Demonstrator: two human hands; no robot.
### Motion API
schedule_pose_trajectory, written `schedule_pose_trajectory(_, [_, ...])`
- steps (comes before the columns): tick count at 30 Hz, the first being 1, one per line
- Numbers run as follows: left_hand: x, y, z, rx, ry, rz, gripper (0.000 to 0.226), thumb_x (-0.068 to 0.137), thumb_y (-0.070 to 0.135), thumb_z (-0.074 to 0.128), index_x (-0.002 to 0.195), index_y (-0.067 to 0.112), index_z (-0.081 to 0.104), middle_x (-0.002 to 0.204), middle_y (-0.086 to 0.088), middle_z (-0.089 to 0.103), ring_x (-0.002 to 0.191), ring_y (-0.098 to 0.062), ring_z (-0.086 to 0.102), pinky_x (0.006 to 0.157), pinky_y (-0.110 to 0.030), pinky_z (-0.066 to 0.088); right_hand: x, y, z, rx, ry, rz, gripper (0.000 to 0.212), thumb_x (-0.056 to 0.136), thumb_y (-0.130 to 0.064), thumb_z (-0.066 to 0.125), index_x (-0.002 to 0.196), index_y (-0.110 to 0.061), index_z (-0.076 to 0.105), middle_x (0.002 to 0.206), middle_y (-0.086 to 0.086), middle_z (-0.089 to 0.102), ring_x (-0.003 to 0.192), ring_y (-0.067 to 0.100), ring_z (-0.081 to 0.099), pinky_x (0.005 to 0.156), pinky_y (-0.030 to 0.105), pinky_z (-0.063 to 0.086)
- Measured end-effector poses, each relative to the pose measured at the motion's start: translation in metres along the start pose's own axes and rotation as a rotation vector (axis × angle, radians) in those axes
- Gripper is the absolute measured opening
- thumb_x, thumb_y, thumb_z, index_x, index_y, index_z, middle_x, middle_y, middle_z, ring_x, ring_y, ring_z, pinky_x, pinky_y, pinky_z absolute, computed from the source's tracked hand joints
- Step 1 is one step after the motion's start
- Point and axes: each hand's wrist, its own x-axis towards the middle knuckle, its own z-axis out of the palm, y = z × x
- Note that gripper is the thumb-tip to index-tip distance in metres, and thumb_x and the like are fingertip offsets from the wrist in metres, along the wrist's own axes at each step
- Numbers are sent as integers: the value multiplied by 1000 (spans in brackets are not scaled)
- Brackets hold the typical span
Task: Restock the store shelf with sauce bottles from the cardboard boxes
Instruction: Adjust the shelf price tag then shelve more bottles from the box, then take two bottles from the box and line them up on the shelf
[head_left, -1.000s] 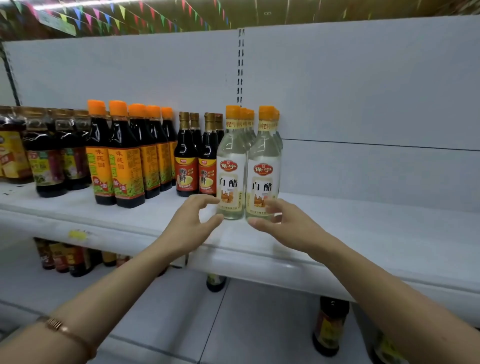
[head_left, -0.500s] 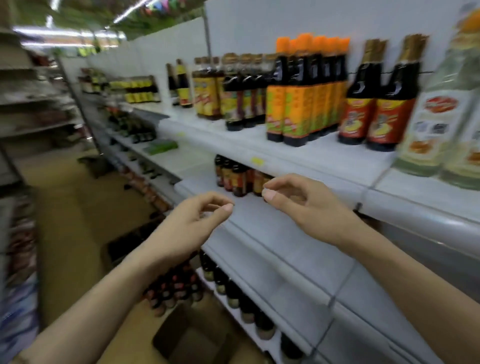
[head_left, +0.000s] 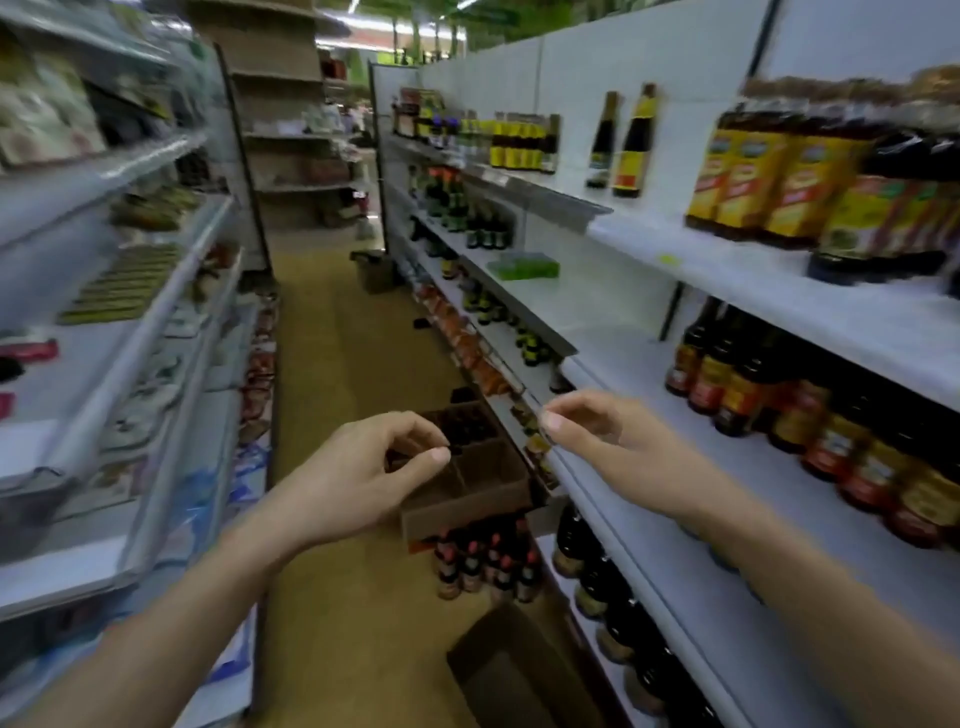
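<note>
Blurred throughout. Left hand (head_left: 353, 473) and right hand (head_left: 608, 441) empty, fingers loosely curled, over the aisle. Open cardboard box (head_left: 467, 483) on the floor below, partly hidden by the left hand; contents dark, unclear. Bottles (head_left: 485, 564) just beside it.

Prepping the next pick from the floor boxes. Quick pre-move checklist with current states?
1. Left hand free: ok, fingers curled, nothing held.
2. Right hand free: ok, nothing held.
3. Divided cardboard box in view on the floor: ok.
4. Bottles left in that box: cannot tell; dark shapes in the far cells, near cells look bare.
5. Floor path to the box: ok, though loose red-capped bottles stand just before it.
6. Image sharpness: not ok, blurred.
</note>
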Motion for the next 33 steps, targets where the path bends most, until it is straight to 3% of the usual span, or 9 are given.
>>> schedule_pose_trajectory(3, [16, -51, -29, 22, -3, -52, 9, 93, 41, 55, 99, 38, 61, 100, 21, 64, 95, 7, 59, 80, -12, 47, 48, -8, 36, 30, -31, 16, 31, 82, -60, 47, 102, -39, 60, 102, -22, 63, 97, -7, 59, 81, 15, 46])
schedule_pose_trajectory(7, [51, -108, -52, 28, 6, -69, 6, 94, 39, 55, 99, 38, 59, 100, 22, 62, 97, 7, 57, 76, -9, 41, 107, -8, 70, 10, -58, 36, 23, 93, -46, 52, 109, -32, 61, 105, -19, 63, 101, -2, 59, 82, 15, 46])
schedule_pose_trajectory(10, [89, -148, -57, 0, 47, -92, 9, 94, 37, 56, 102, 35, 60, 102, 17, 63, 97, 3, 57, 75, -8, 40, 156, -2, 90, -20, -106, 59, 31, 92, -47, 53, 116, -28, 60, 107, -17, 63, 102, 0, 58, 86, 18, 47])
schedule_pose_trajectory(14, [153, -199, -54, -8, -10, -134, 12, 95, 36, 55, 105, 32, 59, 106, 12, 61, 94, 1, 56, 68, -7, 40, 237, 17, 115, -55, -165, 77, 34, 94, -46, 54, 121, -26, 57, 106, -18, 60, 99, -4, 55, 74, 10, 43])
schedule_pose_trajectory(20, [265, -273, -65, -26, -57, -146, 16, 95, 34, 56, 109, 28, 62, 109, 9, 60, 100, -3, 57, 84, -16, 47, 378, 61, 130, -15, -177, 140, 34, 94, -46, 54, 121, -25, 57, 106, -16, 59, 98, -3, 54, 73, 11, 41])
schedule_pose_trajectory(26, [385, -342, -83, -106, -90, -226, 9, 95, 32, 57, 103, 31, 60, 106, 11, 60, 94, 3, 58, 73, -4, 45, 521, 94, 131, 32, -201, 212, 37, 94, -46, 53, 122, -23, 57, 106, -15, 59, 98, -2, 55, 75, 12, 42])
schedule_pose_trajectory(31, [458, -400, -81, -137, -137, -276, 7, 96, 33, 55, 101, 31, 59, 108, 8, 60, 96, -1, 58, 79, -15, 49, 608, 116, 145, 32, -267, 233, 36, 94, -47, 53, 121, -24, 57, 104, -18, 58, 98, -1, 55, 72, 12, 41])
schedule_pose_trajectory(33, [488, -430, -73, -172, -161, -298, 4, 97, 32, 54, 99, 32, 57, 109, 8, 58, 94, 2, 57, 75, -12, 46, 639, 133, 156, 44, -277, 273, 36, 94, -47, 54, 121, -25, 57, 106, -17, 59, 101, 2, 56, 73, 12, 42])
